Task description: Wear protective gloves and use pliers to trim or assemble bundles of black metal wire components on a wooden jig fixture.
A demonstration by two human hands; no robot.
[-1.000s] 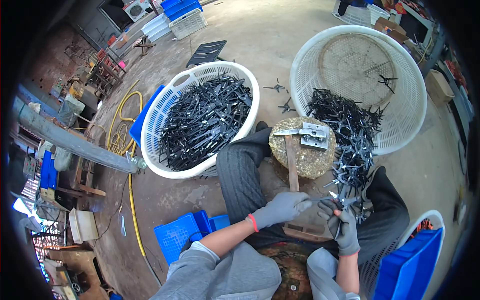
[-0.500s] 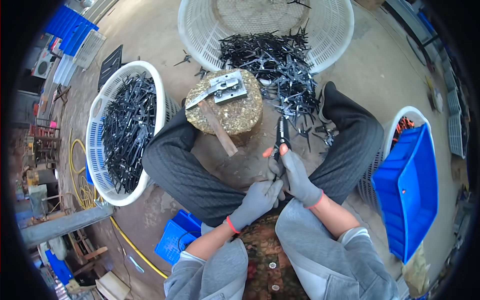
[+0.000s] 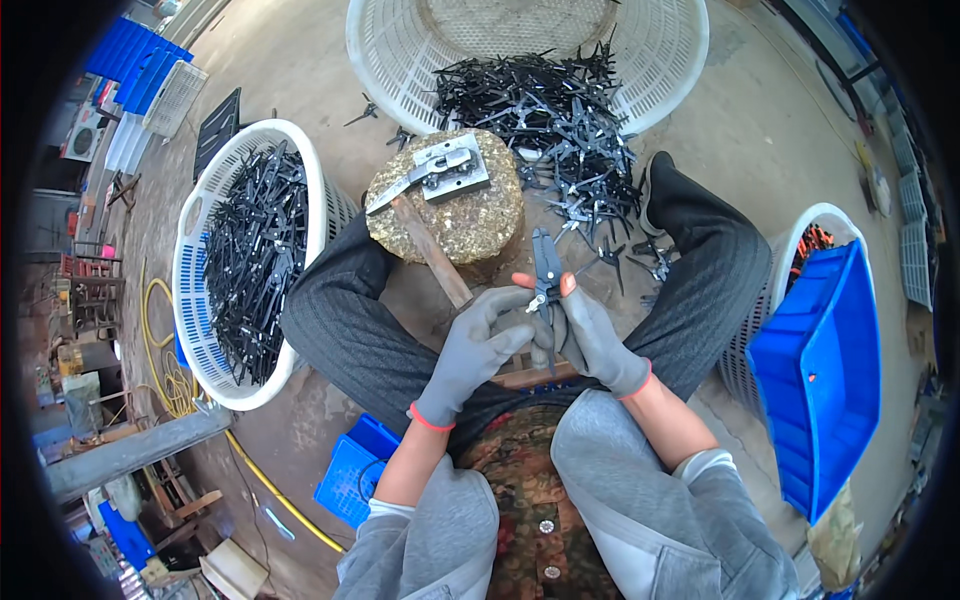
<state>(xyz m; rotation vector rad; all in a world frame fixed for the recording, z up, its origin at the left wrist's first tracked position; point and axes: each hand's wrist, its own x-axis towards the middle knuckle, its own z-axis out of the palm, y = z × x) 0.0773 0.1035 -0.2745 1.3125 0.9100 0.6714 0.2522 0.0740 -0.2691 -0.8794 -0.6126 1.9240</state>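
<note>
Dark wire-stripping pliers [image 3: 546, 262] stand with their jaws pointing away from me, between my two grey-gloved hands. My right hand [image 3: 600, 345] is closed around the handles, its bare thumb tip beside the jaws. My left hand [image 3: 484, 338] reaches in from the other side, fingers closed at the pliers near a small shiny part [image 3: 537, 302] by the pivot. The gloves hide most of the handles. Just beyond, a round stump [image 3: 445, 215] carries a metal block fixture [image 3: 452, 168] with a lever. A brown wooden stick [image 3: 432, 252] leans against its near edge.
A tipped white basket [image 3: 672, 62] spills black pliers parts [image 3: 580, 150] onto the floor ahead. Another white basket [image 3: 318, 185], full of similar parts, stands left. At right a blue tray [image 3: 835, 370] leans on a basket of orange-and-black items. A blue bin [image 3: 350, 485] sits lower left.
The pliers have turned in my right hand and now show their broad flat side. My left hand has moved up and forward from the handle ends to the pivot area.
</note>
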